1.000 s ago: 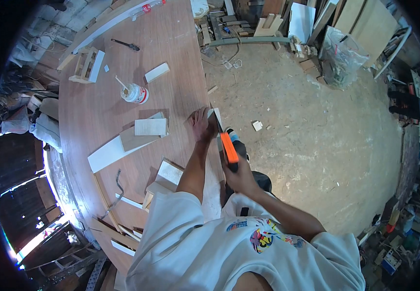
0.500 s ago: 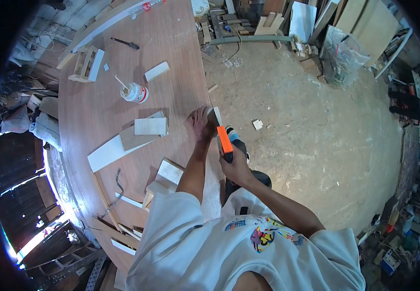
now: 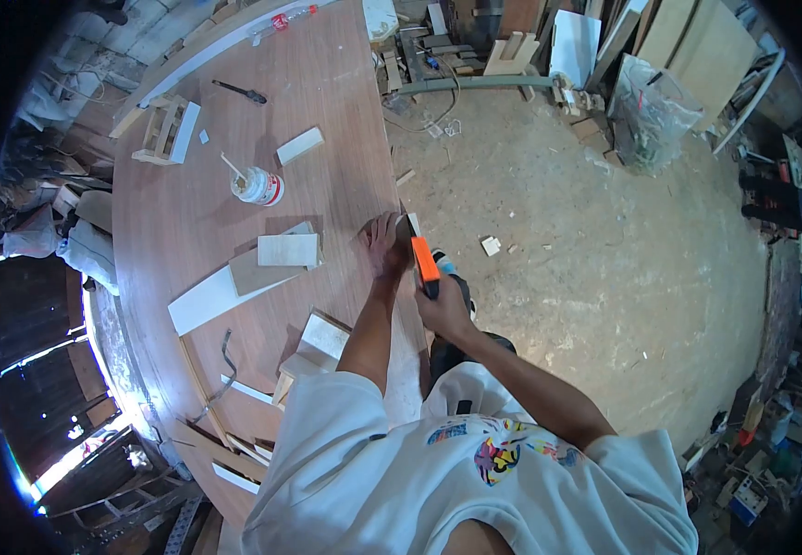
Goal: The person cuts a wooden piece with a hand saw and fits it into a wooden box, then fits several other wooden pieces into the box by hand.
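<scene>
My right hand [image 3: 445,303] is closed around the orange and black handle of a hand saw [image 3: 426,261]. Its dark blade is seen nearly edge-on and runs forward along the table's edge. My left hand [image 3: 386,242] presses down at that edge, holding a piece of wood [image 3: 413,223] beside the blade. Most of this wood is hidden under the fingers and behind the saw, with only a pale end showing. How deep the blade sits in the wood cannot be made out.
On the wooden table [image 3: 336,176] are a glue jar [image 3: 260,187] with a stick in it, a loose wood block [image 3: 300,146], stacked boards [image 3: 287,250], a wooden box [image 3: 325,338] and a dark slim tool [image 3: 240,92]. Offcuts [image 3: 491,245] lie on the floor at right.
My right hand and the saw have shifted slightly to the left. My left hand stays at the table's edge on the wood. The whole view has tilted a little.
</scene>
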### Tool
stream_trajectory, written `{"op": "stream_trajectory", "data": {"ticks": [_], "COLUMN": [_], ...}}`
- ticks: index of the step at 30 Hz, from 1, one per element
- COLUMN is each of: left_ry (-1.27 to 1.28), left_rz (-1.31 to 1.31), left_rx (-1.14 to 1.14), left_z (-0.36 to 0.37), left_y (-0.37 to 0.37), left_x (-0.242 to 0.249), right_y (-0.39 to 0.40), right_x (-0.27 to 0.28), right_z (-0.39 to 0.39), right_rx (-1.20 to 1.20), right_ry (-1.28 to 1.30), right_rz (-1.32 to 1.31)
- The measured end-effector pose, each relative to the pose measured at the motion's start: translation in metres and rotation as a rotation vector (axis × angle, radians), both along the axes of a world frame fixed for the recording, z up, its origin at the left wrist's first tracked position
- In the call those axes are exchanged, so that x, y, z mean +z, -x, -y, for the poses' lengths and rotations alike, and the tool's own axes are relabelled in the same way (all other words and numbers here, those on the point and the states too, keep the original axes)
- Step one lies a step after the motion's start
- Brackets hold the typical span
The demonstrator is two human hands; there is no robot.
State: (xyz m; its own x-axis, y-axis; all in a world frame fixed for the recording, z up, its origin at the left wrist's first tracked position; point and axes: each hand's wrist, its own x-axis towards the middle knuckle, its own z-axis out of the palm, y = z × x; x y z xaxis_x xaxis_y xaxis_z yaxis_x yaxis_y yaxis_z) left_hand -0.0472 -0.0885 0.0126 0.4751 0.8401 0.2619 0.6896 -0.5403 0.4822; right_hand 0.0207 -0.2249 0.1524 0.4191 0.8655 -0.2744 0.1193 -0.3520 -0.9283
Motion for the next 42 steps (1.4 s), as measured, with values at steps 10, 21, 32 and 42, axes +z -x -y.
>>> {"op": "stream_trajectory", "data": {"ticks": [10, 21, 32, 42], "left_ry": [0.094, -0.009, -0.001, -0.069], "left_rz": [-0.027, -0.084, -0.074, -0.210], "left_rx": [0.013, -0.072, -0.084, -0.016], "left_z": [0.009, 0.022, 0.004, -0.004], "left_y": [0.009, 0.006, 0.001, 0.002], "left_x": [-0.014, -0.001, -0.006, -0.018], "right_y": [0.005, 0.001, -0.056, -0.033], "right_x": [-0.023, -0.008, -0.016, 0.028], "right_z": [0.007, -0.002, -0.089, -0.082], "right_rx": [0.004, -0.094, -0.127, 0.023], "right_ry": [-0.081, 0.079, 0.161, 0.275], "right_rz": [-0.103, 0.028, -0.600, -0.108]}}
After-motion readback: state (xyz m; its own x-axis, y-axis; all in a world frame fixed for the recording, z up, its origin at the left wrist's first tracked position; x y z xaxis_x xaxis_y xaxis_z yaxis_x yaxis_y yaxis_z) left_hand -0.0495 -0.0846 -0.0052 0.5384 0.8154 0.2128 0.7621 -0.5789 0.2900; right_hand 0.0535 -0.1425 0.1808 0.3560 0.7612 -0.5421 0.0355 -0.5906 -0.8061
